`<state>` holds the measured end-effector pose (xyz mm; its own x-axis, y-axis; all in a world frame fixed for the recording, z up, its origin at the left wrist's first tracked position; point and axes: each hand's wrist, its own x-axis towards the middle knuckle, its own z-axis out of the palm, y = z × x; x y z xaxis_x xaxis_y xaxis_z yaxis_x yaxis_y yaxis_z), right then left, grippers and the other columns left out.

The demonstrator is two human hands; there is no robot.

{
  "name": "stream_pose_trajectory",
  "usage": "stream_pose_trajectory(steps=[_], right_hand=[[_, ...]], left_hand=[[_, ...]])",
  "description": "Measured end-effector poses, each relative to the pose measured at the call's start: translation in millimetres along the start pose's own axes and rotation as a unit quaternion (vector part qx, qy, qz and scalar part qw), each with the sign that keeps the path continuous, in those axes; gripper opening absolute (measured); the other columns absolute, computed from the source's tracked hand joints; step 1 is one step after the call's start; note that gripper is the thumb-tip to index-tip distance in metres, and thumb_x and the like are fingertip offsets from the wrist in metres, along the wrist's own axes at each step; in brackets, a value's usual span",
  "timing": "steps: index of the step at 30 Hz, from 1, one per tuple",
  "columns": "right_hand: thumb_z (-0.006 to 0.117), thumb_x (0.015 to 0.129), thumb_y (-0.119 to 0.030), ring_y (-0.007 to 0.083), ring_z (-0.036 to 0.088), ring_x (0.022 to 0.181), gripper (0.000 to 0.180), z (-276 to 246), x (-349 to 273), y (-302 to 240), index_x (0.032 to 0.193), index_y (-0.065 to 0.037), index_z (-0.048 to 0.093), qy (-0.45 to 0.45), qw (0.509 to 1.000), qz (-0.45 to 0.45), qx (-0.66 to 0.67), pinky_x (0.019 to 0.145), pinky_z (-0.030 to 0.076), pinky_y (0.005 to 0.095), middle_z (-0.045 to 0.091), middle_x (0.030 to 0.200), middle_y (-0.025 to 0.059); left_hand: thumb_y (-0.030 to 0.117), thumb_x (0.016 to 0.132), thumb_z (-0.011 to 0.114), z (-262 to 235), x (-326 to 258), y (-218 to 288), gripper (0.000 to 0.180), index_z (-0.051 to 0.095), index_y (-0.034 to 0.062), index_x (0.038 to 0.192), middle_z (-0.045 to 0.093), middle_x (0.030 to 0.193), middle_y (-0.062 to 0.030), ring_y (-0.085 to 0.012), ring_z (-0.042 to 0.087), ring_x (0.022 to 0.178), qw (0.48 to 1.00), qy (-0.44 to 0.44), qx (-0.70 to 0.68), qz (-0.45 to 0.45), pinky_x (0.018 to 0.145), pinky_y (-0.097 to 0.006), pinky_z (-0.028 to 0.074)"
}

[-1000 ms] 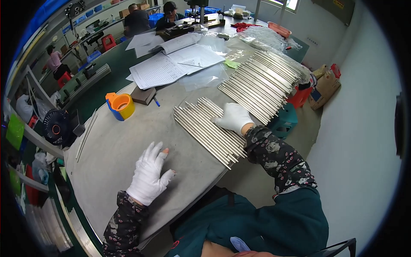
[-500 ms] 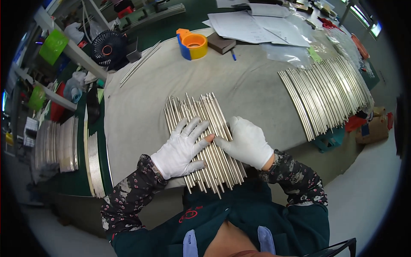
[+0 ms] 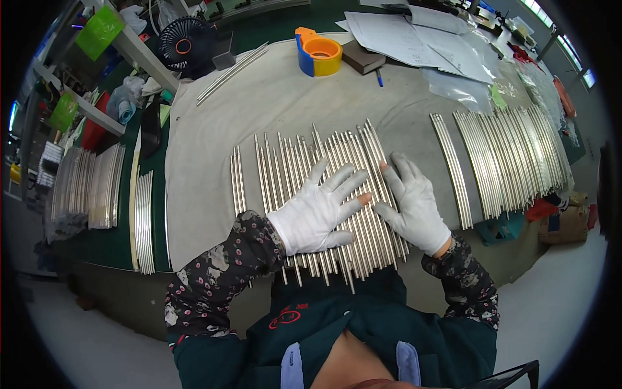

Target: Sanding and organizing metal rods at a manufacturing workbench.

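A layer of silvery metal rods (image 3: 376,227) lies side by side in front of me, their near ends sticking out past the table edge. My left hand (image 3: 321,211), in a white glove with a bare thumb tip, rests flat across them with the fingers spread. At the right border of the layer, my gloved right hand (image 3: 414,204) lies with its fingers stretched out along the outermost rods. A few rods (image 3: 238,178) stand slightly apart on the left, partly hidden by my left sleeve.
A larger row of rods (image 3: 515,162) lies at the right, with a narrow strip of rods (image 3: 451,172) beside it. An orange and blue tape dispenser (image 3: 319,55), a dark box (image 3: 363,57), papers (image 3: 414,40) and a fan (image 3: 183,45) are farther back. Bundled rods (image 3: 144,223) sit at left.
The rods under my hands have spread into a wider layer, with a few separated on the left. My right hand has moved right and its fingers have stretched out. The view has shifted slightly.
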<state>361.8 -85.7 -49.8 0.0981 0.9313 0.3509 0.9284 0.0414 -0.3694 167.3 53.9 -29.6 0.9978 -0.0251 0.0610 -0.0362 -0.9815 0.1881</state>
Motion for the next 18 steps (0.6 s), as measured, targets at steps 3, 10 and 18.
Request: stream_pose_trajectory(steps=[3, 10, 18], right_hand=[[0.058, 0.083, -0.044, 0.0442, 0.038, 0.126, 0.071, -5.9, -7.1, 14.6, 0.140, -0.009, 0.035, -0.035, 0.998, -0.048, -0.031, 0.100, 0.033, 0.0517, 0.036, 0.137, 0.0275], [0.052, 0.084, -0.054, 0.0441, 0.030, 0.132, 0.073, -11.0, -4.9, -2.5, 0.137, -0.007, 0.039, -0.118, 0.985, -0.093, -0.082, 0.107, 0.026, 0.0542, 0.034, 0.140, 0.0273], [0.063, 0.073, -0.059, 0.0407, 0.039, 0.126, 0.082, -20.3, -14.5, -52.0, 0.128, 0.000, 0.046, -0.190, 0.946, -0.251, 0.081, 0.104, 0.027, 0.0576, 0.044, 0.130, 0.0240]], left_hand=[[0.055, 0.082, 0.053, 6.8, 3.3, 4.9, 0.079, 0.027, 0.0161, 0.145, 0.025, 0.148, -0.0209, -0.0397, 0.028, 0.135, 0.999, -0.018, -0.018, 0.038, 0.107, -0.062, 0.015], [0.053, 0.082, 0.055, -0.5, -35.5, -2.0, 0.080, 0.021, 0.0215, 0.148, 0.027, 0.148, -0.0183, -0.0381, 0.029, 0.135, 0.999, -0.012, -0.022, 0.027, 0.108, -0.060, 0.017], [0.054, 0.072, 0.066, -11.2, -55.3, 71.4, 0.089, 0.037, 0.0015, 0.137, 0.032, 0.141, -0.0235, -0.0401, 0.025, 0.135, 0.982, -0.042, -0.035, -0.183, 0.110, -0.057, 0.014]])
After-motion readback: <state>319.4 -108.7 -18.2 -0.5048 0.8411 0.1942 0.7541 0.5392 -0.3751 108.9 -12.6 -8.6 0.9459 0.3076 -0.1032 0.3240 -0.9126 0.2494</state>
